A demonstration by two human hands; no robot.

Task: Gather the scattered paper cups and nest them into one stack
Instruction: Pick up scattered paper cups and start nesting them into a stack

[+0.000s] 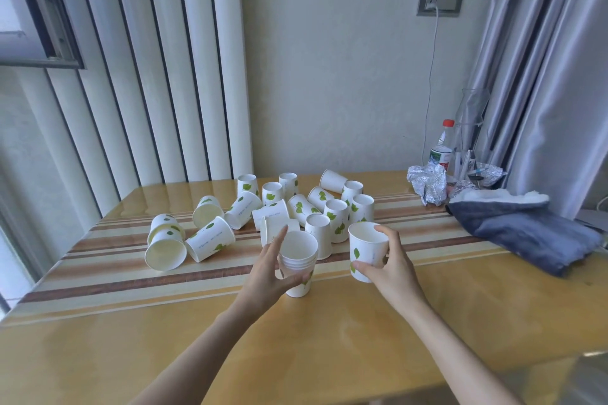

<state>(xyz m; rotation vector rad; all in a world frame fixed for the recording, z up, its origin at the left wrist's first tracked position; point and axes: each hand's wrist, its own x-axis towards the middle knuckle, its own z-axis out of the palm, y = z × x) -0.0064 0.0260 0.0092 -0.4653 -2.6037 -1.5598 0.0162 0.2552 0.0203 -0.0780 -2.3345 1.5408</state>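
White paper cups with green leaf prints lie scattered (243, 209) across the middle of the wooden table (329, 339), some upright, some tipped on their sides. My left hand (268, 273) grips a short stack of nested cups (298, 260), held upright near the table's centre. Just to its right, my right hand (391, 260) holds a single upright cup (365, 248) by its side, a little apart from the stack. A pair of nested cups (164, 242) lies tipped at the far left of the group.
A folded blue-grey cloth (526, 230) lies at the table's right. Behind it are crumpled foil (427, 182), a red-capped bottle (442, 148) and a clear holder with pens. A wall, radiator panels and a curtain bound the far side.
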